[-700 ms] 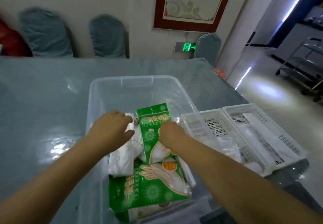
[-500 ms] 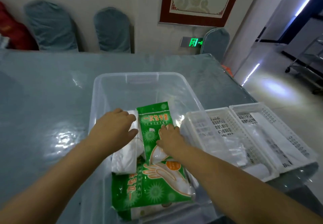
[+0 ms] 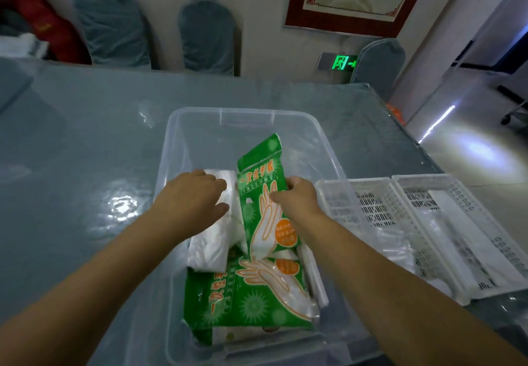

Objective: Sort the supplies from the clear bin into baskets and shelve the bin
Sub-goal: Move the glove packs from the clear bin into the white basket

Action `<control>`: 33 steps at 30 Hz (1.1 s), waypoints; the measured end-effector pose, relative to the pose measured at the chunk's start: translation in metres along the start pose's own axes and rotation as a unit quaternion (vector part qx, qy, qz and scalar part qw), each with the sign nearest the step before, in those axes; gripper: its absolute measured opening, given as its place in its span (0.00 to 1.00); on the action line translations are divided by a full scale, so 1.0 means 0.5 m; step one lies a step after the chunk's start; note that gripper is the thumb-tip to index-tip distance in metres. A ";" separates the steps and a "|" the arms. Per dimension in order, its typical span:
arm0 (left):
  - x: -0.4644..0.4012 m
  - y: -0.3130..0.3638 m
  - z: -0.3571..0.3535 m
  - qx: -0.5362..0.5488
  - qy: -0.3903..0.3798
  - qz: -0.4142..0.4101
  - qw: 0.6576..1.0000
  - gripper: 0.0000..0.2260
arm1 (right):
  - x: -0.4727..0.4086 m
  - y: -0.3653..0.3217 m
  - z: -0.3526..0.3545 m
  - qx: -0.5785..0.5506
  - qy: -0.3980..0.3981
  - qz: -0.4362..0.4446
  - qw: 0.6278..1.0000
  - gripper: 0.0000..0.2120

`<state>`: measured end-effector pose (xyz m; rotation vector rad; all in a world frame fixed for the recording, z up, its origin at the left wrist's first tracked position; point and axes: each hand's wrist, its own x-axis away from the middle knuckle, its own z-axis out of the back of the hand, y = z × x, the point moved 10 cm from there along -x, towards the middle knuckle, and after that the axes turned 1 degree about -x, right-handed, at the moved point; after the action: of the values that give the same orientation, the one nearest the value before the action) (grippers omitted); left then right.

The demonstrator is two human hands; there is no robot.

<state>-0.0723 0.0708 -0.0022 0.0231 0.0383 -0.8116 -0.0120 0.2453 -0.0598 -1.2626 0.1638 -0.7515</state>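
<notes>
A clear plastic bin (image 3: 183,137) stands on the table in front of me. My right hand (image 3: 297,198) grips a green pack of disposable gloves (image 3: 260,183) by its right edge, and the pack's far end is tilted up out of the bin. My left hand (image 3: 190,197) rests on a white plastic packet (image 3: 210,247) at the bin's left side, fingers lightly curved over it. Another green glove pack (image 3: 248,297) lies flat beneath, at the near end. Two white slotted baskets (image 3: 368,203) (image 3: 463,194) sit side by side to the right of the bin.
The table (image 3: 71,143) has a glossy blue-grey cover. Both baskets hold clear plastic packets. Covered chairs (image 3: 205,37) line the wall behind the table. The table's right edge borders an open floor (image 3: 485,151) and a doorway.
My right hand has closed on the upper green glove pack and lifted its far end up. My left hand stays on the white packet. The view has tilted down slightly.
</notes>
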 end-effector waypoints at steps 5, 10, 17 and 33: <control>-0.004 -0.023 0.004 0.086 -0.010 0.073 0.994 0.31 | 0.053 -0.112 0.022 -0.122 -0.072 0.084 0.986 0.09; -0.007 -0.022 0.011 0.592 -0.028 0.129 0.795 0.20 | 0.074 -0.142 0.017 -0.246 -0.156 0.063 0.954 0.07; 0.010 -0.135 0.115 0.472 0.229 0.189 0.830 0.14 | 0.050 -0.081 -0.033 0.090 -0.128 0.108 0.982 0.12; 0.005 -0.159 0.068 0.379 0.190 0.192 0.885 0.15 | 0.136 0.103 -0.124 0.550 -0.347 0.118 0.751 0.15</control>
<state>-0.1274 0.0130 0.0314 0.9102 0.0824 -0.3717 0.0294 0.1608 -0.1072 -0.2776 -0.6554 -0.0239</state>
